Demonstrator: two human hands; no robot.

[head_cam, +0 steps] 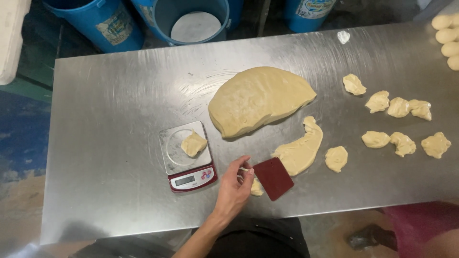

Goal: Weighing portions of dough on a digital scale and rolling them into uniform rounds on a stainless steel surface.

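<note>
On the brushed steel bench (119,119), near its front edge, one hand (235,187) pinches the corner of a dark red, flat rectangular plastic scraper (273,178), fingers closed on it, with a small scrap of dough (256,188) just beneath. I cannot tell which hand it is. Just to its left stands a small red-and-silver kitchen scale (187,156) carrying a pale dough piece (193,144). A large flattened dough mass (258,99) lies mid-bench, a long cut strip of dough (301,148) beside the scraper, and small portions (401,125) toward the right edge.
</note>
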